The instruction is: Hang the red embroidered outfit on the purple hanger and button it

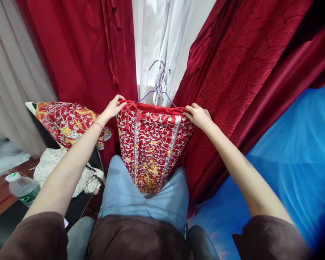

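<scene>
Behind the embroidered skirt [151, 148], a hanger [157, 86] (shoulders hidden), both hands gripping.

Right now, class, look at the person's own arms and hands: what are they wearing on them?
Both arms are bare from the upper arm down, with short dark brown sleeves at the shoulders. A thin red string bracelet circles the wrist of the left hand. The right hand shows no ring, watch or glove.
</scene>
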`<state>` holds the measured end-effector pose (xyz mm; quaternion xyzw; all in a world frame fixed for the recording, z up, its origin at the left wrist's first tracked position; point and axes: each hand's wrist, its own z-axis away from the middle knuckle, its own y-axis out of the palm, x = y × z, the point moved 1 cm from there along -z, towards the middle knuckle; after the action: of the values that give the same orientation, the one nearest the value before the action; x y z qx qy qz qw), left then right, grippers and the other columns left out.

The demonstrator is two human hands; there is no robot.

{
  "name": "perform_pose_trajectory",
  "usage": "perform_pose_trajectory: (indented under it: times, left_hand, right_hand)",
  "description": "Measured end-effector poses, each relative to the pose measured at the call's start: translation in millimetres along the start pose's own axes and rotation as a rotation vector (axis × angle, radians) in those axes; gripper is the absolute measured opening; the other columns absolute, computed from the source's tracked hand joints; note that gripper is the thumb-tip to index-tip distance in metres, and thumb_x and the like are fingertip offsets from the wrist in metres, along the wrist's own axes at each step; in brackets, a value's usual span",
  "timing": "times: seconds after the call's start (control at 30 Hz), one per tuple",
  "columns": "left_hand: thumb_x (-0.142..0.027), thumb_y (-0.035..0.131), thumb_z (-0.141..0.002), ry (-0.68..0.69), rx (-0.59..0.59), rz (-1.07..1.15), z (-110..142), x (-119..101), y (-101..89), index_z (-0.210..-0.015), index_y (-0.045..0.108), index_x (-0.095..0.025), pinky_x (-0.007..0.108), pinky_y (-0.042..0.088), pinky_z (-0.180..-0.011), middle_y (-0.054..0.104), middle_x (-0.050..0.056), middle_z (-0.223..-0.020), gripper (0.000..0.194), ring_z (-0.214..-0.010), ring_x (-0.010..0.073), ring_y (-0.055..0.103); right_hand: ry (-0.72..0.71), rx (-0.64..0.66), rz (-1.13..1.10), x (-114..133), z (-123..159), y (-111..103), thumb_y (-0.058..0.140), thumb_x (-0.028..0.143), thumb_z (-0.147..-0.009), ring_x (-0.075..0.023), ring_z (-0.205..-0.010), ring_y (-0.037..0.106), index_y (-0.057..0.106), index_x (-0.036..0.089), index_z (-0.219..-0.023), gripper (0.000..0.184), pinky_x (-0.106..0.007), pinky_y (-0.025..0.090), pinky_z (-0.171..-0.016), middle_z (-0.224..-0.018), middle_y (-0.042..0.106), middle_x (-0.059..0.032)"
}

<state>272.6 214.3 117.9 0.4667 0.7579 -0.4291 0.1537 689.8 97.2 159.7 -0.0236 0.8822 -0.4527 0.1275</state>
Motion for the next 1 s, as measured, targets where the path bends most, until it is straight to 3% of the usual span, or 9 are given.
perform_pose_trajectory:
  times: [0.13, 0.3, 0.4, 0.53, 0.6, 0.7, 0.8, 0.9, 1.0]
  left_hand:
    - [-0.029, 0.057, -0.09, 0.091, 0.084, -0.098, 9.0, -3.9, 3.4, -0.132, 0.045, -0.012, 0.036, 0.053, -0.089, 0.068, 0.014, -0.11, 0.047, -0.093, 0.0205, 0.068]
    - [-0.028, 0.055, -0.089, 0.242, 0.17, -0.509, 35.3, -8.9, -12.0, -0.153, 0.03, -0.004, 0.049, 0.038, -0.114, 0.051, 0.028, -0.145, 0.073, -0.134, 0.034, 0.052]
    - [-0.04, 0.067, -0.083, 0.15, 0.17, -0.774, 57.8, -3.9, -33.6, -0.156, 0.028, -0.001, 0.057, 0.027, -0.118, 0.042, 0.033, -0.151, 0.091, -0.145, 0.0436, 0.038]
    - [-0.054, 0.083, -0.063, -0.168, 0.208, -0.974, 84.2, 9.9, -62.6, -0.151, 0.037, 0.003, 0.064, 0.019, -0.118, 0.03, 0.041, -0.156, 0.114, -0.15, 0.0543, 0.02]
    - [-0.053, 0.082, -0.065, -0.231, 0.189, -1.011, 92.8, 14.5, -72.2, -0.149, 0.041, 0.003, 0.065, 0.022, -0.116, 0.032, 0.041, -0.154, 0.108, -0.148, 0.0553, 0.023]
    - [-0.035, 0.063, -0.084, -0.114, 0.084, -1.011, 97.9, 12.5, -79.2, -0.138, 0.053, 0.003, 0.066, 0.029, -0.11, 0.046, 0.04, -0.145, 0.066, -0.143, 0.0527, 0.037]
    - [-0.012, 0.047, -0.085, -0.052, 0.099, -0.966, 96.1, -2.6, -77.7, -0.105, 0.07, 0.0, 0.06, 0.043, -0.096, 0.068, 0.035, -0.11, 0.033, -0.118, 0.0466, 0.062]
    - [-0.004, 0.047, -0.081, -0.021, 0.215, -0.906, 94.5, -31.3, -63.6, -0.078, 0.071, -0.009, 0.047, 0.049, -0.086, 0.07, 0.023, -0.08, 0.024, -0.093, 0.0366, 0.071]
    - [-0.005, 0.054, -0.078, 0.112, 0.305, -0.803, 95.0, -60.9, -34.1, -0.064, 0.067, -0.015, 0.042, 0.05, -0.081, 0.067, 0.015, -0.067, 0.022, -0.082, 0.0322, 0.071]
  right_hand:
    - [0.044, -0.008, 0.078, 15.8, -5.3, 7.9, 0.042, 0.03, -0.099, -0.0271, -0.089, 0.061, 0.066, 0.015, -0.115, 0.032, -0.035, 0.041, -0.072, -0.112, 0.064, -0.0199]
    - [0.117, -0.082, 0.127, 40.1, -7.6, 23.2, 0.038, 0.018, -0.093, -0.0319, -0.093, 0.06, 0.063, 0.006, -0.115, 0.036, -0.044, 0.042, -0.081, -0.108, 0.063, -0.0272]
    - [0.172, -0.165, 0.097, 52.1, -2.0, 28.0, 0.04, 0.021, -0.091, -0.037, -0.102, 0.058, 0.057, 0.001, -0.122, 0.041, -0.05, 0.042, -0.085, -0.117, 0.059, -0.0324]
    - [0.152, -0.254, 0.08, 70.4, 4.0, 29.6, 0.044, 0.023, -0.088, -0.0468, -0.126, 0.046, 0.047, -0.002, -0.136, 0.055, -0.061, 0.038, -0.094, -0.141, 0.042, -0.0404]
    - [0.08, -0.267, 0.071, 84.9, 3.8, 30.1, 0.046, 0.021, -0.086, -0.0478, -0.135, 0.038, 0.045, -0.001, -0.14, 0.058, -0.066, 0.033, -0.098, -0.148, 0.037, -0.0396]
    - [-0.114, -0.242, 0.044, 114.9, 0.8, 30.9, 0.045, 0.016, -0.085, -0.0446, -0.137, 0.037, 0.049, 0.003, -0.138, 0.055, -0.066, 0.031, -0.101, -0.148, 0.041, -0.0353]
    - [-0.344, -0.187, 0.013, 151.9, 0.4, 30.0, 0.043, 0.016, -0.089, -0.0396, -0.131, 0.044, 0.054, 0.005, -0.134, 0.048, -0.06, 0.033, -0.102, -0.142, 0.05, -0.0309]
    - [-0.503, -0.195, -0.04, 191.3, 7.9, 25.4, 0.045, 0.023, -0.094, -0.0368, -0.126, 0.049, 0.057, 0.007, -0.13, 0.042, -0.055, 0.036, -0.102, -0.138, 0.055, -0.0283]
    - [-0.683, -0.239, -0.135, 226.0, 23.5, 19.6, 0.051, 0.033, -0.096, -0.0351, -0.126, 0.05, 0.057, 0.012, -0.133, 0.043, -0.053, 0.038, -0.102, -0.14, 0.056, -0.0243]
